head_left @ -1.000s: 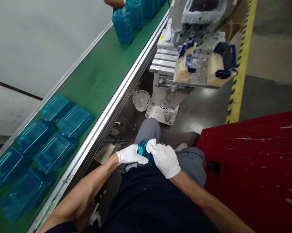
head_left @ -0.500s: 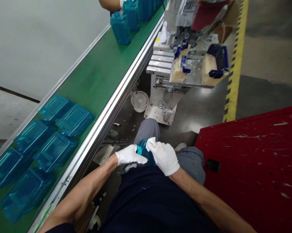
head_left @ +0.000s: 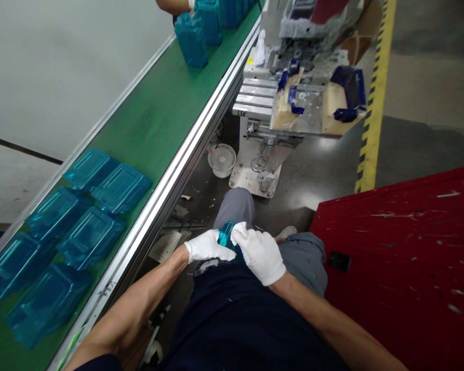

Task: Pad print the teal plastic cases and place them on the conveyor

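Note:
Both my hands wear white gloves and meet over my lap. My left hand (head_left: 207,247) and my right hand (head_left: 259,254) are closed together on a small translucent blue plastic part (head_left: 226,237), of which only a corner shows between the fingers. Several flat blue plastic covers (head_left: 88,234) lie on the green conveyor belt (head_left: 162,108) to my left, apart from my hands.
Upright blue plastic housings (head_left: 192,33) stand at the belt's far end, beside another person's forearm (head_left: 172,5). A metal printing machine (head_left: 293,93) with blue-stained parts stands ahead on the floor, with a small white fan (head_left: 222,159) beside it. A red cabinet (head_left: 401,252) is on my right.
My hands stay closed on the blue part with only slight finger shifts. The view has drifted a little; the covers on the belt appear marginally shifted.

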{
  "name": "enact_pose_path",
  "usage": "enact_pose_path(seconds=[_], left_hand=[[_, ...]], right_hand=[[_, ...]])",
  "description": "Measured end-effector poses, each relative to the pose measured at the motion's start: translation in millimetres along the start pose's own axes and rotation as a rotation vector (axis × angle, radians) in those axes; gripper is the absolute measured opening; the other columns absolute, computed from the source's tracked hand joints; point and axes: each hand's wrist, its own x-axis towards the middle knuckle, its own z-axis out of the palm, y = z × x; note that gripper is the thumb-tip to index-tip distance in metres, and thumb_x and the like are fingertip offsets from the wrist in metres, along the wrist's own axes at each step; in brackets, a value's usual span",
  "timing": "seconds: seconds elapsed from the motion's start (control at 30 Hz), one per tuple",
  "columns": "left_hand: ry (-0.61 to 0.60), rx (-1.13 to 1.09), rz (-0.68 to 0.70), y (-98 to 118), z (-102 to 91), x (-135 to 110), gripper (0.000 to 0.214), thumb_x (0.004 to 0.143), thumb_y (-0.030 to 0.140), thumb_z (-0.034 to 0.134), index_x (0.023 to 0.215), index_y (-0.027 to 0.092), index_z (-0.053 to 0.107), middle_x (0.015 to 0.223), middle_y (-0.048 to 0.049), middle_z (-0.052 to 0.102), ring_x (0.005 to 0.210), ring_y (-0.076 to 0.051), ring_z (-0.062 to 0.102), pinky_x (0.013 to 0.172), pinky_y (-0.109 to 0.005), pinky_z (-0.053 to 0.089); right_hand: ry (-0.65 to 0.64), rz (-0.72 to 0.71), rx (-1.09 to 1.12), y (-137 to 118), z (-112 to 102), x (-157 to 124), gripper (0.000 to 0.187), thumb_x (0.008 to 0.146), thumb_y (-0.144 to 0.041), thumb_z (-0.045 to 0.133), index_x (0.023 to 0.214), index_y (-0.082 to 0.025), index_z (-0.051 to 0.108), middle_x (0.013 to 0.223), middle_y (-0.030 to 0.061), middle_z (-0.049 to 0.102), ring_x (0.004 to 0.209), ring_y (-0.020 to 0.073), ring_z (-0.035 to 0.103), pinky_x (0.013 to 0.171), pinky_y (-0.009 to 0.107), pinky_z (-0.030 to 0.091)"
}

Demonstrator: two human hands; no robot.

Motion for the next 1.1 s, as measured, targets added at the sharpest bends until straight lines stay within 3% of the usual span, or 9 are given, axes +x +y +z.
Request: enact_pose_path(seconds=[0.17, 0.47, 0.83, 1.1], left_hand=[[-0.006, -0.008, -0.002, 1, 1.6, -1, 0.051, 0.041, 0.034, 0.101, 0.076, 0.015, 0.069, 0.075, -0.0001, 0.068, 0.065, -0.011, 0.057, 0.065, -0.025, 0.051], [-0.032, -0.015, 0.002, 8, 3.6, -5, 0.049, 0.043, 0.034, 0.1, 0.076, 0.015, 0.069, 0.074, 0.0012, 0.068, 0.064, -0.009, 0.055, 0.064, -0.022, 0.048], [-0.024, 0.035, 0.009, 10, 6.0, -6, 0.044, 0.048, 0.036, 0.097, 0.061, 0.016, 0.06, 0.06, 0.0031, 0.061, 0.056, -0.008, 0.049, 0.053, -0.02, 0.04], [-0.032, 0.056, 0.003, 10, 5.8, -5, 0.048, 0.049, 0.04, 0.098, 0.061, 0.016, 0.059, 0.061, 0.0027, 0.062, 0.056, -0.008, 0.05, 0.055, -0.02, 0.042]], right_hand=[[0.057, -0.023, -0.015, -1, 6, -1, 0.037, 0.109, -0.023, 0.033, 0.136, -0.024, 0.059, 0.086, 0.0077, 0.065, 0.074, 0.0201, 0.062, 0.063, 0.037, 0.03], [0.036, 0.003, -0.026, 0, 5, 1, 0.038, 0.11, -0.025, 0.033, 0.14, -0.025, 0.056, 0.088, 0.0071, 0.065, 0.078, 0.0214, 0.065, 0.063, 0.038, 0.029], [0.059, 0.019, 0.034, 6, 5, 3, 0.036, 0.111, -0.027, 0.032, 0.137, -0.021, 0.057, 0.089, 0.008, 0.066, 0.077, 0.0196, 0.064, 0.064, 0.036, 0.032], [0.052, 0.02, 0.039, 7, 5, 2, 0.038, 0.11, -0.027, 0.031, 0.138, -0.023, 0.056, 0.089, 0.0082, 0.065, 0.079, 0.0207, 0.064, 0.064, 0.036, 0.032]])
